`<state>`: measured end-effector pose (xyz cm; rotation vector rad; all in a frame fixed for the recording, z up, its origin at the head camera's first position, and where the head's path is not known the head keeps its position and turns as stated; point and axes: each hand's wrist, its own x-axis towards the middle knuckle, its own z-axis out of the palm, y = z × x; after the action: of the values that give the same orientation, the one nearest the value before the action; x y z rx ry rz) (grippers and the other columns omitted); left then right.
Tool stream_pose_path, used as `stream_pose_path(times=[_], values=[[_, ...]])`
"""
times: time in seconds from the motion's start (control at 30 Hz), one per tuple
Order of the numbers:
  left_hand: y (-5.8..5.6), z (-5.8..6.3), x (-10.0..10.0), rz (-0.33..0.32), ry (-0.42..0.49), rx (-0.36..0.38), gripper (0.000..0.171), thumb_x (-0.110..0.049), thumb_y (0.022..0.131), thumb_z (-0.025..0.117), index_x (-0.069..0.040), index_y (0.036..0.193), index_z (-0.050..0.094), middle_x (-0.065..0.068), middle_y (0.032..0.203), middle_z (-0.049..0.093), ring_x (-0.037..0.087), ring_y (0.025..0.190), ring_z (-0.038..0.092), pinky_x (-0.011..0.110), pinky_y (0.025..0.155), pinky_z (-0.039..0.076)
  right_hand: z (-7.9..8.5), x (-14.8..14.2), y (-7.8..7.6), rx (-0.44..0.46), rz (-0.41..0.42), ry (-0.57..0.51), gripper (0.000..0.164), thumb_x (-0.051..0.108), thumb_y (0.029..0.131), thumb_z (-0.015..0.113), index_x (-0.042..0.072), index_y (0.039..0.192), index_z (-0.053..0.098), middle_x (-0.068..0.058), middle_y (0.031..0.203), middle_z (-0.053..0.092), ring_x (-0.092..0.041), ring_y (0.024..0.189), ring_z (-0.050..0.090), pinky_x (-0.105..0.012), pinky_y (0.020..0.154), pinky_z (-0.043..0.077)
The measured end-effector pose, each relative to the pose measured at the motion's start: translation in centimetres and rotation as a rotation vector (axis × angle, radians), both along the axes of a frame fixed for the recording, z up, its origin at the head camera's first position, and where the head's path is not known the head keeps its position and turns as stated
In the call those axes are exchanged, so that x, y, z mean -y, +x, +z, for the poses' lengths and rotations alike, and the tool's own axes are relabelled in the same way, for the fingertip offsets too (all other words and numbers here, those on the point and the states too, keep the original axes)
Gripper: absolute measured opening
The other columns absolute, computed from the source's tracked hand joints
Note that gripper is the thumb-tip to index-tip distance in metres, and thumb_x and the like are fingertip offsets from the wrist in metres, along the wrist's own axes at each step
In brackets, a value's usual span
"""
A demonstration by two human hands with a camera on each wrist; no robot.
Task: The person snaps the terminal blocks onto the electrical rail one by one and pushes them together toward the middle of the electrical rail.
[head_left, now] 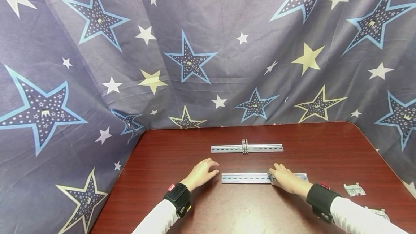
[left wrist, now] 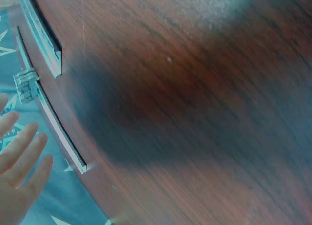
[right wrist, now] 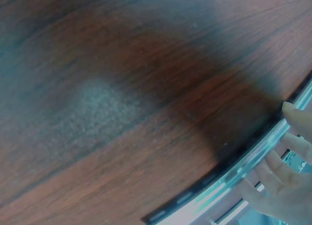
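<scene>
A slotted metal DIN rail (head_left: 243, 178) lies across the table in front of me. My right hand (head_left: 287, 180) reaches over its right part and pinches a small grey terminal block (head_left: 271, 178) there, mostly hidden by the fingers. In the right wrist view, the thumb (right wrist: 292, 113) is at the rail's near edge and the other fingers are on the far side. Just off the rail's left end, my left hand (head_left: 199, 174) has its fingers loosely extended and holds nothing. Farther back, a second rail (head_left: 224, 149) carries narrow grey terminal blocks (head_left: 245, 146) near its middle.
Loose grey-green terminal blocks (head_left: 355, 189) lie on the right of the reddish-brown table (head_left: 169, 147), one partly behind my right sleeve (head_left: 357, 214). A star-patterned cloth (head_left: 208, 93) hangs along the table's back and sides.
</scene>
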<state>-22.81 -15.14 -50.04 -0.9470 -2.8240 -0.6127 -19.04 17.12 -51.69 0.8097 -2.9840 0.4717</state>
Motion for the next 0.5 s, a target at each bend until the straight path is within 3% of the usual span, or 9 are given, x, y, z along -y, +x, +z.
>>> stream_pose_path(times=[0.5], values=[[0.3, -0.3, -1.6, -0.040, -0.052, 0.023, 0.023, -0.016, 0.078, 0.062, -0.005, 0.098, 0.065, 0.003, 0.089, 0.060, 0.015, 0.086, 0.057, 0.029, 0.077, 0.044, -0.2, -0.2, -0.3, -0.101, 0.063, -0.035, 0.032, 0.012, 0.065, 0.074, 0.000, 0.091, 0.060, -0.006, 0.079, 0.045, -0.023, 0.071, 0.047, -0.037, 0.061, 0.043]])
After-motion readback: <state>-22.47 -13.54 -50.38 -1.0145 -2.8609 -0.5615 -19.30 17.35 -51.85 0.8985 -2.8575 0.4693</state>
